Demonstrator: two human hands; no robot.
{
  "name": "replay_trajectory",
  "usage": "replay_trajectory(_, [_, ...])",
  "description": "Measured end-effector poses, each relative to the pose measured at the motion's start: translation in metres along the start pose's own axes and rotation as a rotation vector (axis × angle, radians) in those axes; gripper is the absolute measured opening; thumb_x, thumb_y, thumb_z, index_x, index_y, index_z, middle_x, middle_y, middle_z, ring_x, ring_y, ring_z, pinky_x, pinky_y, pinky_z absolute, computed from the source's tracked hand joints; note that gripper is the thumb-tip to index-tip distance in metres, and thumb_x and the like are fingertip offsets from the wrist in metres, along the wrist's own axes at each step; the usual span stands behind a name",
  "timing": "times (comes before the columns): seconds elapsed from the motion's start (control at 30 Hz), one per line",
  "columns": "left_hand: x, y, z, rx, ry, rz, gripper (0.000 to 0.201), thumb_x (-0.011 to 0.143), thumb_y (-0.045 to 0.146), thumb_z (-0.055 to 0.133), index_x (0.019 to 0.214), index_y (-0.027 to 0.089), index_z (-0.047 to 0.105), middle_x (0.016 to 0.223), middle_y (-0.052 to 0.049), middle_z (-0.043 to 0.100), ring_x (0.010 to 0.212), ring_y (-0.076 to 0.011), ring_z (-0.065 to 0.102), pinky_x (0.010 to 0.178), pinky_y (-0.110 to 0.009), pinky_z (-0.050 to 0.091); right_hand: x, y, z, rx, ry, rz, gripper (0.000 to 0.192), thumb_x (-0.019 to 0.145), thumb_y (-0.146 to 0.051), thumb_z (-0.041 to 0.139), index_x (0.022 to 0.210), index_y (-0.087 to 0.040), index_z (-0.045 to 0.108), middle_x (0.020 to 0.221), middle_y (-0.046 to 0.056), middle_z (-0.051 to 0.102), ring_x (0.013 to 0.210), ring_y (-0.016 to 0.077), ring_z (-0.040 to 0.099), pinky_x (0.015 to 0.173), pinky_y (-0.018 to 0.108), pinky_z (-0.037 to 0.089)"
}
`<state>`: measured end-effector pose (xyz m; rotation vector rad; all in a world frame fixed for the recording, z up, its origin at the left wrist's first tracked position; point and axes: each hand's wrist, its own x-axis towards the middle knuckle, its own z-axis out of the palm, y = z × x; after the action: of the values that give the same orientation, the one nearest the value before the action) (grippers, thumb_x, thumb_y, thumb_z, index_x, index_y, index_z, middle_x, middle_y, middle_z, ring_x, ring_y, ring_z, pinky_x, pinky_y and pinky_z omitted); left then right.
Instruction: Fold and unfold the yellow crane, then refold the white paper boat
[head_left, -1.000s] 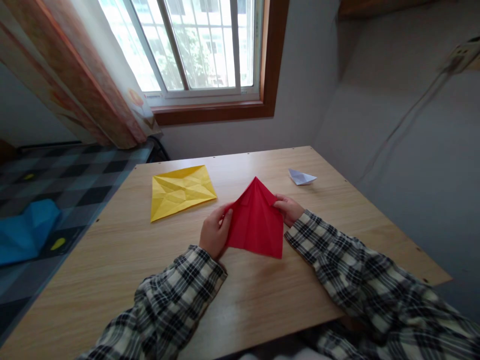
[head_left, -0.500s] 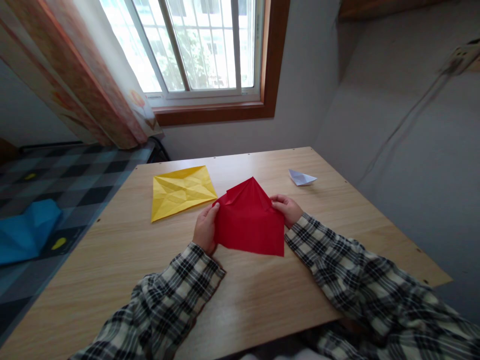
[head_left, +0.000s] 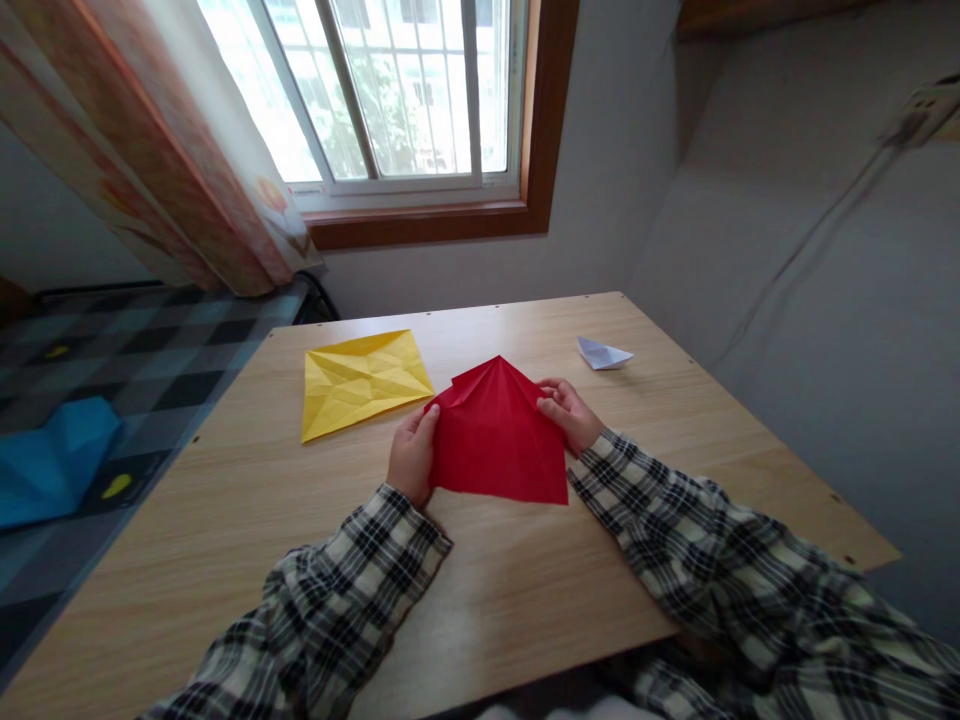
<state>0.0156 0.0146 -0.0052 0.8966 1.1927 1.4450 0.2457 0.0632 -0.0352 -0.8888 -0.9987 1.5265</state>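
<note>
A red sheet of paper (head_left: 499, 450), folded to a peak at its far side, is held up over the wooden table (head_left: 315, 600). My left hand (head_left: 411, 450) pinches its left edge, thumb on top. On the right edge, my right hand (head_left: 571, 412) grips the paper near the upper corner, with thumb in front and fingers partly hidden behind. Creases fan down from the peak. Beyond my left hand lies a creased yellow sheet of paper (head_left: 364, 385). A small white folded paper boat (head_left: 604, 353) rests on the table past my right hand.
A blue folded paper (head_left: 60, 455) lies on a checked cloth surface (head_left: 45, 560) left of the table. Ahead are a barred window (head_left: 405, 90) and a curtain (head_left: 172, 150). A cable (head_left: 802, 245) hangs from a socket on the right wall.
My right hand has shifted its hold slightly on the paper's right edge. The right side of the red paper now looks smoother, its creases fanning out; its lower edge sits a little higher.
</note>
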Motion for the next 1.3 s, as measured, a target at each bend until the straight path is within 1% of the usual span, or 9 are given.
replay_trajectory(0.27, [0.0, 0.0, -0.001, 0.076, -0.046, -0.006, 0.039, 0.076, 0.05, 0.069, 0.094, 0.015, 0.068, 0.088, -0.007, 0.074, 0.084, -0.0237, 0.068, 0.073, -0.032, 0.054, -0.002, 0.001, -0.002, -0.093, 0.001, 0.093, 0.042, 0.061, -0.047, 0.085, 0.078, -0.022, 0.056, 0.071, -0.002, 0.068, 0.063, 0.016, 0.063, 0.057, 0.028, 0.05])
replay_trajectory(0.33, [0.001, -0.002, -0.003, 0.15, -0.07, 0.025, 0.042, 0.077, 0.051, 0.067, 0.099, 0.015, 0.068, 0.096, -0.008, 0.074, 0.091, -0.0251, 0.068, 0.078, -0.034, 0.054, -0.001, 0.001, -0.004, -0.1, 0.013, 0.072, 0.041, 0.06, -0.046, 0.086, 0.074, -0.021, 0.057, 0.067, -0.002, 0.067, 0.061, 0.0144, 0.06, 0.056, 0.027, 0.048])
replay_trajectory(0.43, [0.004, -0.006, -0.007, 0.24, -0.092, 0.126, 0.049, 0.079, 0.045, 0.066, 0.119, 0.016, 0.061, 0.115, -0.01, 0.069, 0.105, -0.0241, 0.065, 0.089, -0.035, 0.052, 0.001, 0.003, -0.006, -0.078, 0.04, 0.034, 0.038, 0.059, -0.044, 0.086, 0.071, -0.021, 0.057, 0.063, -0.004, 0.064, 0.058, 0.0129, 0.057, 0.056, 0.026, 0.047])
replay_trajectory(0.53, [0.007, -0.009, -0.011, 0.301, -0.091, 0.188, 0.055, 0.08, 0.043, 0.066, 0.128, 0.019, 0.054, 0.127, -0.013, 0.062, 0.108, -0.0225, 0.063, 0.093, -0.037, 0.05, 0.002, 0.004, -0.007, -0.059, 0.045, 0.036, 0.035, 0.06, -0.042, 0.084, 0.071, -0.021, 0.058, 0.063, -0.004, 0.063, 0.058, 0.013, 0.056, 0.056, 0.026, 0.047])
replay_trajectory(0.67, [0.007, -0.006, -0.011, 0.421, -0.028, 0.212, 0.043, 0.086, 0.049, 0.058, 0.114, 0.017, 0.062, 0.117, -0.011, 0.067, 0.107, -0.0239, 0.062, 0.096, -0.038, 0.047, 0.002, 0.002, -0.006, -0.056, 0.035, 0.045, 0.031, 0.06, -0.039, 0.082, 0.071, -0.021, 0.059, 0.064, -0.003, 0.064, 0.059, 0.0132, 0.056, 0.056, 0.026, 0.046])
replay_trajectory(0.8, [0.005, -0.001, -0.007, 0.488, -0.025, 0.252, 0.043, 0.09, 0.054, 0.049, 0.099, 0.017, 0.068, 0.104, -0.008, 0.07, 0.102, -0.0241, 0.061, 0.096, -0.037, 0.045, -0.002, -0.001, -0.003, -0.055, -0.03, 0.054, 0.03, 0.058, -0.038, 0.081, 0.067, -0.021, 0.057, 0.062, -0.004, 0.062, 0.057, 0.013, 0.054, 0.054, 0.025, 0.042])
replay_trajectory(1.0, [0.002, -0.002, -0.004, 0.463, -0.11, 0.217, 0.037, 0.076, 0.054, 0.068, 0.082, 0.017, 0.068, 0.092, -0.007, 0.071, 0.085, -0.0212, 0.063, 0.079, -0.031, 0.048, -0.007, -0.007, 0.002, -0.117, -0.13, 0.03, 0.031, 0.058, -0.038, 0.081, 0.065, -0.021, 0.056, 0.062, -0.003, 0.061, 0.056, 0.0129, 0.051, 0.054, 0.025, 0.039])
replay_trajectory(1.17, [0.001, -0.001, -0.004, 0.463, -0.11, 0.154, 0.041, 0.074, 0.054, 0.072, 0.088, 0.016, 0.066, 0.081, -0.006, 0.07, 0.077, -0.021, 0.065, 0.07, -0.03, 0.049, -0.009, -0.009, 0.002, -0.122, -0.17, 0.042, 0.032, 0.059, -0.038, 0.081, 0.062, -0.021, 0.054, 0.059, -0.004, 0.058, 0.054, 0.012, 0.049, 0.052, 0.024, 0.036])
replay_trajectory(1.3, [0.0, 0.001, -0.003, 0.495, -0.097, 0.173, 0.044, 0.076, 0.058, 0.068, 0.087, 0.016, 0.065, 0.078, -0.004, 0.068, 0.073, -0.0197, 0.063, 0.066, -0.029, 0.047, -0.009, -0.009, 0.002, -0.11, -0.173, 0.043, 0.031, 0.059, -0.037, 0.08, 0.062, -0.02, 0.055, 0.061, -0.004, 0.06, 0.055, 0.012, 0.05, 0.051, 0.024, 0.037])
